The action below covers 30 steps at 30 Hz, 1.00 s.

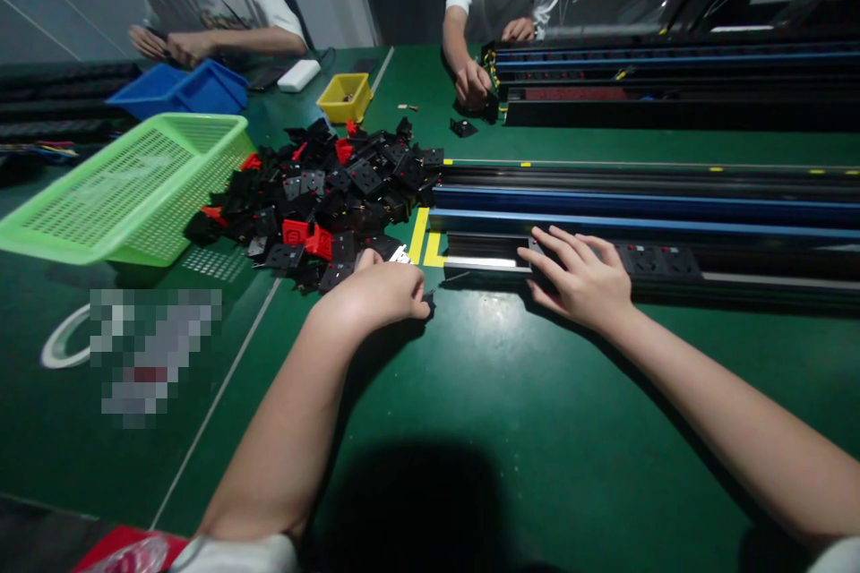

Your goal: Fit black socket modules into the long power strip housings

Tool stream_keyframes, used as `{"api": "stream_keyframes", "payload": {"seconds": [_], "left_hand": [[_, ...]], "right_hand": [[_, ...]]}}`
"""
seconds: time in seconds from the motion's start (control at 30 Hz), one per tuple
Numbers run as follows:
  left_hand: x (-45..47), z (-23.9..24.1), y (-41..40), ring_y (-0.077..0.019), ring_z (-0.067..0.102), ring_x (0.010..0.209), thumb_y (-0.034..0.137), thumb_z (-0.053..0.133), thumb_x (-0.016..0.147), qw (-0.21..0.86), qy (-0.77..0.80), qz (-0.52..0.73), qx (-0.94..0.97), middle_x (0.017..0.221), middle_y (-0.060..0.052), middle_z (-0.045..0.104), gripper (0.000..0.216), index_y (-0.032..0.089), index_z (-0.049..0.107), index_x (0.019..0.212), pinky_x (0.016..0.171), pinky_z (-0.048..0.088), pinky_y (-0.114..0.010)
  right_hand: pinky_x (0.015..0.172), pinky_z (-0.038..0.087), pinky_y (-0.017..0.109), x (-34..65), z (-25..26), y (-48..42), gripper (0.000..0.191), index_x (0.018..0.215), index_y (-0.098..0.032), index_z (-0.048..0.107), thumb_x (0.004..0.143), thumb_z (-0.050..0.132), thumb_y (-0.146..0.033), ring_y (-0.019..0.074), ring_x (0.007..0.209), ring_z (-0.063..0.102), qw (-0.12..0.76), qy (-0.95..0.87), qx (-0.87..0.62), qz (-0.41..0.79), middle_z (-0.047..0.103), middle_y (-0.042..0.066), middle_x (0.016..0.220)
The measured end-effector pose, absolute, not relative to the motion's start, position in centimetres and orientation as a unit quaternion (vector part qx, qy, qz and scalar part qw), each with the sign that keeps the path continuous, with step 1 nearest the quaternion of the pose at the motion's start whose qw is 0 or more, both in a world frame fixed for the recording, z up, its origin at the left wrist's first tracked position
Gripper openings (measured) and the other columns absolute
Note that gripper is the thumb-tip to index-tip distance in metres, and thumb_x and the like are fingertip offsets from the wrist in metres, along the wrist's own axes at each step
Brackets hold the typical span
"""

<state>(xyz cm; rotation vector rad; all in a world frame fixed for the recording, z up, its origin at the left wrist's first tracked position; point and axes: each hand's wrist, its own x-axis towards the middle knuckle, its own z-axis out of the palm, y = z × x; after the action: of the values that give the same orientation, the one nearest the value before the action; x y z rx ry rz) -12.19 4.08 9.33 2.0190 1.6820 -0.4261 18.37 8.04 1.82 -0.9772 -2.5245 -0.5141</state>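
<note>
My left hand (382, 288) is closed beside the front right of a heap of black socket modules (366, 179), with several red pieces among them. A small black part (431, 299) pokes out at its fingertips; its kind is mostly hidden. Under my right hand (586, 282) lies a long black channel (484, 261) with a bright metal edge. That hand is open, fingers spread, resting on the channel over a black socket module. More socket modules (662, 260) sit in the channel to the right of the hand. The channel's left stretch shows no module.
Blue and black rails (638, 219) lie behind the channel, beside yellow tape marks (419, 235). Left stand a green basket (127, 188), a blue bin (178, 89) and a yellow bin (345, 97). A white ring (57, 340) lies nearer. Two people work across the table.
</note>
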Motion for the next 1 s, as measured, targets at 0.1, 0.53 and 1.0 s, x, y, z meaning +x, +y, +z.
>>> {"api": "stream_keyframes", "payload": {"seconds": [0.1,0.53,1.0], "left_hand": [[-12.0,9.5,4.0,-0.0191,0.056,0.068,0.041,0.057,0.074,0.227,0.610,-0.143,0.745,0.064,-0.001,0.063,0.022,0.020,0.062,0.069,0.089,0.029,-0.043],[-8.7,9.8,3.7,-0.0281,0.065,0.080,0.024,0.058,0.072,0.213,0.613,-0.167,0.742,0.079,-0.010,0.068,0.006,0.021,0.063,0.071,0.067,0.040,-0.035],[-12.0,8.9,4.9,-0.0187,0.056,0.071,0.051,0.074,0.066,0.333,0.578,-0.108,0.737,0.077,0.000,0.062,0.039,0.022,0.056,0.083,0.058,0.034,-0.029]], "right_hand": [[0.106,0.033,0.044,18.4,1.8,8.0,0.049,0.140,-0.028,0.056,0.091,0.060,-0.037,0.0284,0.132,0.052,0.189,-0.899,-0.352,-0.178,0.052,0.008,0.149],[0.107,0.033,0.043,18.4,1.8,8.0,0.049,0.139,-0.028,0.057,0.091,0.060,-0.038,0.0285,0.133,0.051,0.185,-0.899,-0.355,-0.177,0.051,0.008,0.150],[0.108,0.032,0.044,18.4,1.6,8.0,0.049,0.140,-0.028,0.056,0.092,0.059,-0.038,0.0287,0.134,0.051,0.186,-0.899,-0.356,-0.173,0.049,0.008,0.151]]}}
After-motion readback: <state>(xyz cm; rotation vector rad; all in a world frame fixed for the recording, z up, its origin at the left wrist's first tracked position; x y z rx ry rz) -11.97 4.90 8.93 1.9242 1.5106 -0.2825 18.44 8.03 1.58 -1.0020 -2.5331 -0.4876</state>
